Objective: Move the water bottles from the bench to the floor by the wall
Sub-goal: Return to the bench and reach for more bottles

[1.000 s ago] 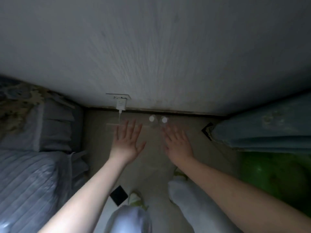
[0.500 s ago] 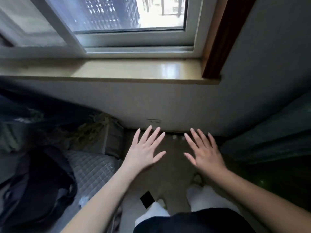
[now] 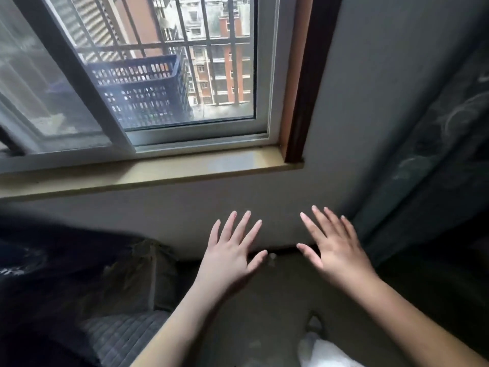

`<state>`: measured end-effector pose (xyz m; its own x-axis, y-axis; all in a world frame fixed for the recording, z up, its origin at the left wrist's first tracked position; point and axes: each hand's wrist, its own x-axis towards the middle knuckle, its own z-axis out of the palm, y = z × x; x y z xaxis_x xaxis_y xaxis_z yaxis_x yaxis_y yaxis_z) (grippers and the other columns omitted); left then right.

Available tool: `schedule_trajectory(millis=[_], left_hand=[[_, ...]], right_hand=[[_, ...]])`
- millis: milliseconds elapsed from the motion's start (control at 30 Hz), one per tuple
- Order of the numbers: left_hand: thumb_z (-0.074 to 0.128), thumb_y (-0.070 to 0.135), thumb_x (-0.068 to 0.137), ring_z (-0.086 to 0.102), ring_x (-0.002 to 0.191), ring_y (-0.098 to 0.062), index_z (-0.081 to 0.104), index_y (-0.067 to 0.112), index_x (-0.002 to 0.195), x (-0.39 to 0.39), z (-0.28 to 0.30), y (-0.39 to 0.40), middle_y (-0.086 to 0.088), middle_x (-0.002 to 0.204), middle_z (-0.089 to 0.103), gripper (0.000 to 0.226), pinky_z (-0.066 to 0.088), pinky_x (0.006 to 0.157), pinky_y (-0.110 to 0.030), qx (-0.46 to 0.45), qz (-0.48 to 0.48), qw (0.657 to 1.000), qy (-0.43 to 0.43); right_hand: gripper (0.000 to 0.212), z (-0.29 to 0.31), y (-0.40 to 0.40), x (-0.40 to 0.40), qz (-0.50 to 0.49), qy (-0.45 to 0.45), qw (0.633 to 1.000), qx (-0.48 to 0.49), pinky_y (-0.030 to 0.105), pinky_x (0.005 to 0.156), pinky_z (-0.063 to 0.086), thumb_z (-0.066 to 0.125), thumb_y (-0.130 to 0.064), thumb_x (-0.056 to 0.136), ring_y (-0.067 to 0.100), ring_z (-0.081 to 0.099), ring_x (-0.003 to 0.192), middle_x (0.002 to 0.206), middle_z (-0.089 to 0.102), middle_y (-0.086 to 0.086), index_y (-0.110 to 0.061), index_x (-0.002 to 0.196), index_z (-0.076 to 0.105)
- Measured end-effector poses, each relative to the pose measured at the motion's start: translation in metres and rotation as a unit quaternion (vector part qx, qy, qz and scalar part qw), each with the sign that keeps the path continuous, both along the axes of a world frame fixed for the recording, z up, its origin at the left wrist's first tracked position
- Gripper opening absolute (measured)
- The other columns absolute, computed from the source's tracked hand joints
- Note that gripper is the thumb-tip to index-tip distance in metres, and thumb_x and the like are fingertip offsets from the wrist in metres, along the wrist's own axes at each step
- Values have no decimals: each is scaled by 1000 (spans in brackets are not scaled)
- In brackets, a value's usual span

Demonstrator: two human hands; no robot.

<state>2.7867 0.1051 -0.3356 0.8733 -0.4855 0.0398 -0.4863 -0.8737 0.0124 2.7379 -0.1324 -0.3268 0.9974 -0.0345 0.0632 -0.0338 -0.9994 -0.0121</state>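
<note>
My left hand (image 3: 229, 256) and my right hand (image 3: 334, 246) are both held out flat with the fingers spread, palms down, holding nothing. They hover over the dim floor in front of the wall below the window. Between the two hands, at the foot of the wall, a small pale cap of a water bottle (image 3: 272, 256) shows faintly on the floor. The rest of that bottle is too dark to make out, and no other bottle is visible.
A window with a beige sill (image 3: 158, 176) fills the upper half. A bed with a grey quilted cover (image 3: 119, 337) and dark bedding lies to the left. Dark blue-green fabric (image 3: 428, 165) hangs on the right. My white trouser leg (image 3: 325, 350) shows at the bottom.
The view has tilted up from the floor and wall base to the window. Both hands stay open and spread, now lower in the frame; the bottles on the floor are nearly out of sight.
</note>
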Motion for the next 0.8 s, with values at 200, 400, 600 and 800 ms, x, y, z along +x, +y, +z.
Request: schedule_trajectory(millis=[200, 400, 600, 800], left_hand=[[25, 62, 90, 23, 144, -24, 31, 34, 145, -12, 37, -65, 3, 154, 31, 63, 15, 113, -46, -20, -155, 987, -44], [11, 58, 95, 12, 146, -20, 26, 36, 147, -45, 76, -125, 4, 157, 20, 58, 12, 116, -45, -51, -274, 957, -82], [12, 59, 95, 15, 146, -19, 23, 37, 147, -105, 88, -187, 4, 156, 23, 58, 15, 117, -45, -66, -343, 935, -62], [9, 59, 95, 22, 144, -23, 28, 36, 146, -194, 96, -236, 5, 156, 25, 59, 24, 115, -48, -77, -417, 904, -55]], right_hand=[[62, 31, -32, -74, -86, -37, 995, -32, 43, 111, 18, 34, -52, 86, 26, 31, 135, 147, 42, 7, -25, 141, 42], [63, 63, -76, -156, -237, -24, 971, -15, 45, 110, 26, 27, -56, 89, 29, 37, 136, 150, 38, 5, -27, 144, 36], [69, 93, -112, -249, -352, -22, 936, -4, 44, 114, 22, 8, -65, 87, 23, 16, 145, 159, 12, -1, -35, 150, 9], [73, 94, -116, -363, -422, -16, 906, 18, 45, 115, 18, 0, -66, 84, 21, 12, 146, 159, 10, -3, -36, 150, 9]])
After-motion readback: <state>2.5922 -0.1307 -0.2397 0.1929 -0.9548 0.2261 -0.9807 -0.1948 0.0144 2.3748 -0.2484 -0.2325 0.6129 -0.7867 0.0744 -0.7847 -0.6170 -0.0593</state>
